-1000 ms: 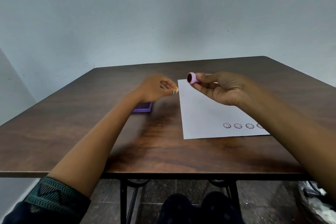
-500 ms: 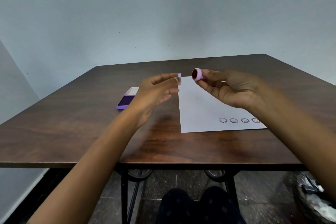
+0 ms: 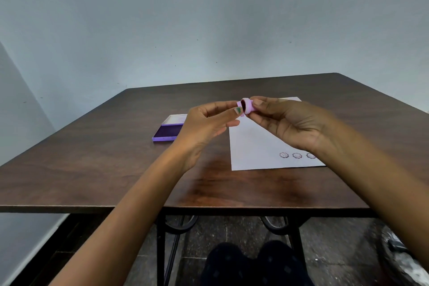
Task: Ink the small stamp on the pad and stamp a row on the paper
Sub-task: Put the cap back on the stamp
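My right hand [image 3: 287, 123] holds the small pink round stamp [image 3: 247, 106] above the table, its dark inked face turned toward the left. My left hand [image 3: 204, 125] pinches a small pink cap [image 3: 240, 109] right against the stamp's face. Below them lies the white paper [image 3: 253, 146] with a row of round purple prints [image 3: 297, 155] near its front edge; my right wrist hides the row's right end. The purple ink pad [image 3: 167, 132] lies open on the table, left of my left hand.
The dark wooden table [image 3: 97, 169] has its front edge close to me. A pale wall stands behind it. Black metal table legs [image 3: 162, 246] and my knees show below the edge. Crumpled plastic [image 3: 404, 260] lies on the floor at the right.
My left hand rose from beside the ink pad and brought the pink cap to the stamp's face. The right hand kept the stamp lifted over the paper.
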Demonstrator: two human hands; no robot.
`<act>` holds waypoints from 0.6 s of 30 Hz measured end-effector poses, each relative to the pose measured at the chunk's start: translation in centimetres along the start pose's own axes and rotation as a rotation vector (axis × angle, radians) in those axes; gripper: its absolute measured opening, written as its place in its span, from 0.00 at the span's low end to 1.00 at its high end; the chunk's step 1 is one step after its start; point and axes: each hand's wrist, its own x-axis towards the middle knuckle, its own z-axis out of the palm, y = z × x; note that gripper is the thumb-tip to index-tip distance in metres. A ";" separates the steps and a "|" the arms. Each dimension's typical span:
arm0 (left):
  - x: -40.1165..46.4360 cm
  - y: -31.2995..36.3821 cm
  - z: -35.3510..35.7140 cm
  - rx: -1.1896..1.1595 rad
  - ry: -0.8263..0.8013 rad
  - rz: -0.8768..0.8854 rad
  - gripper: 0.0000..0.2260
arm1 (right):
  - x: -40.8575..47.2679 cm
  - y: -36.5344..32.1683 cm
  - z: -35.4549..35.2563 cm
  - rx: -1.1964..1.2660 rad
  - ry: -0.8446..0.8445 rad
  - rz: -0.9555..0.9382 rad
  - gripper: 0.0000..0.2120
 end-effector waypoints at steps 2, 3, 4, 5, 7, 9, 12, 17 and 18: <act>0.1 0.0 -0.1 0.002 0.009 0.014 0.05 | -0.1 0.1 0.0 -0.042 0.020 -0.030 0.07; 0.1 -0.1 -0.1 -0.001 0.012 0.017 0.06 | -0.1 0.2 0.0 -0.062 0.028 -0.044 0.05; 0.2 -0.1 -0.1 -0.005 0.013 0.021 0.07 | -0.1 0.2 0.1 -0.080 0.035 -0.057 0.04; 0.2 -0.2 -0.2 -0.010 0.013 0.025 0.07 | -0.1 0.3 0.1 -0.095 0.042 -0.069 0.04; 0.2 -0.2 -0.3 -0.027 0.007 0.034 0.08 | -0.2 0.4 0.2 -0.112 0.054 -0.085 0.04; 0.2 -0.3 -0.3 -0.044 0.001 0.041 0.09 | -0.2 0.5 0.3 -0.119 0.060 -0.088 0.05; 0.2 -0.4 -0.4 -0.061 0.019 0.046 0.11 | -0.1 0.6 0.5 -0.121 0.066 -0.090 0.05; 0.3 -0.6 -0.3 -0.104 0.037 0.059 0.10 | -0.1 0.9 0.7 -0.116 0.080 -0.094 0.04; 0.3 -0.7 -0.3 -0.110 0.041 0.064 0.09 | -0.1 1.0 0.7 -0.114 0.081 -0.094 0.04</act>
